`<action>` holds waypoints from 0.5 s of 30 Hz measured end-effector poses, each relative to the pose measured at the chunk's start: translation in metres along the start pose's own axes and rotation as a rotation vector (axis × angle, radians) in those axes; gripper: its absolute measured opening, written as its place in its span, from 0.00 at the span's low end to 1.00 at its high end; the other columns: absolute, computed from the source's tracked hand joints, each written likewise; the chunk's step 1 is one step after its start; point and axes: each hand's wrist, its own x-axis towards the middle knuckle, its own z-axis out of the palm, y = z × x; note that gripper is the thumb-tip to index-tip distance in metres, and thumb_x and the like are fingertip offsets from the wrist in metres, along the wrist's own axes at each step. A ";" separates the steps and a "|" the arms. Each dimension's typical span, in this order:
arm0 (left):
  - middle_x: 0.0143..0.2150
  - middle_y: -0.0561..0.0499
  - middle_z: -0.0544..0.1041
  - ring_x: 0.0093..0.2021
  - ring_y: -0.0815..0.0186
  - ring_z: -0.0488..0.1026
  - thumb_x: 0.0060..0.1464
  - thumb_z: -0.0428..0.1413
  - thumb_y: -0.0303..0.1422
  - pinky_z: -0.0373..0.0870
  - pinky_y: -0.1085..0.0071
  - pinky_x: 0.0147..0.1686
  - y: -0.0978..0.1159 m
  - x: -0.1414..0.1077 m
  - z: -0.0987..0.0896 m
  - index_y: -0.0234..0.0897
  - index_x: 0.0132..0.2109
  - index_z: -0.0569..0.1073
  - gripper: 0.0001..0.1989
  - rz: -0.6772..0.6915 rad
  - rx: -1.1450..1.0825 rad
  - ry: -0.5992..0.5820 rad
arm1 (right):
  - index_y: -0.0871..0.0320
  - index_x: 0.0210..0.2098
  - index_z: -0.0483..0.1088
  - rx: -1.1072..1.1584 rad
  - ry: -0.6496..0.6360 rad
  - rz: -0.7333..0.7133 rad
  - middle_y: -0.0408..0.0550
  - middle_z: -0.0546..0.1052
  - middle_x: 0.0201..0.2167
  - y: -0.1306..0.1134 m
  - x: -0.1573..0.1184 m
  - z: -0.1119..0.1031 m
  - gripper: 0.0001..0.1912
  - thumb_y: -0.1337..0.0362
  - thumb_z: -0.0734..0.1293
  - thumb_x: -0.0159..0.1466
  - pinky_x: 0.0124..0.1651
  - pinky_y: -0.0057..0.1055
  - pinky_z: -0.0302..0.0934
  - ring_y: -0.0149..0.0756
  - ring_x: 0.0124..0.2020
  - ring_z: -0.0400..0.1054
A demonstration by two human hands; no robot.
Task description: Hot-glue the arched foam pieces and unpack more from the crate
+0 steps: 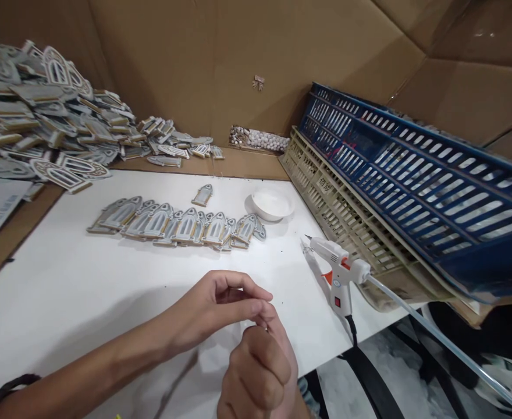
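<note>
My left hand (214,308) reaches in from the lower left, its fingers curled, and its fingertips meet the raised finger of my right hand (256,372) low in the middle of the view. My right hand is curled into a loose fist. Nothing shows between the fingers of either hand. Beyond them, on the white table top (64,279), lies a row of grey and gold arched window cut-outs (186,226), with a single one (202,195) just behind it. A white hot glue gun (337,267) lies to the right of my hands, apart from them.
A large heap of arched cut-outs (42,116) sits at the back left. A small white dish (271,203) stands on the table. A blue plastic crate (413,180) leans on a beige crate (343,215) at the right. Cardboard sheets (195,58) form the back wall, and a clear tube (448,343) runs off lower right.
</note>
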 end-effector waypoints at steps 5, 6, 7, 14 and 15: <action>0.31 0.52 0.80 0.34 0.69 0.76 0.50 0.63 0.33 0.70 0.74 0.39 0.004 -0.001 0.007 0.35 0.32 0.74 0.07 0.035 -0.015 0.053 | 0.53 0.12 0.46 -0.099 -0.114 -0.057 0.36 0.42 0.06 -0.002 0.008 -0.002 0.38 0.44 0.24 0.62 0.12 0.21 0.39 0.24 0.07 0.37; 0.31 0.51 0.81 0.34 0.69 0.76 0.50 0.63 0.33 0.70 0.74 0.38 0.006 -0.002 0.009 0.35 0.32 0.73 0.07 0.032 0.010 0.076 | 0.53 0.13 0.47 -0.123 -0.127 -0.071 0.36 0.43 0.06 -0.002 0.008 -0.005 0.38 0.43 0.25 0.62 0.12 0.21 0.41 0.24 0.08 0.38; 0.31 0.51 0.81 0.34 0.69 0.76 0.50 0.63 0.33 0.70 0.74 0.37 0.007 -0.003 0.011 0.35 0.32 0.73 0.07 0.027 0.041 0.103 | 0.53 0.13 0.47 -0.138 -0.136 -0.087 0.36 0.44 0.06 -0.002 0.007 -0.008 0.38 0.43 0.25 0.63 0.11 0.22 0.41 0.25 0.08 0.39; 0.28 0.52 0.79 0.30 0.68 0.75 0.49 0.61 0.34 0.70 0.75 0.31 0.014 -0.010 0.022 0.35 0.29 0.74 0.07 0.013 0.288 0.269 | 0.53 0.14 0.45 -0.289 -0.058 -0.138 0.34 0.45 0.08 -0.001 0.006 -0.007 0.34 0.44 0.34 0.68 0.14 0.23 0.41 0.22 0.09 0.37; 0.27 0.53 0.79 0.31 0.68 0.75 0.49 0.61 0.34 0.70 0.75 0.32 0.015 -0.011 0.024 0.36 0.29 0.75 0.06 0.010 0.316 0.271 | 0.54 0.14 0.45 -0.365 0.010 -0.118 0.34 0.45 0.08 -0.002 0.005 -0.005 0.33 0.45 0.38 0.69 0.14 0.23 0.41 0.22 0.09 0.36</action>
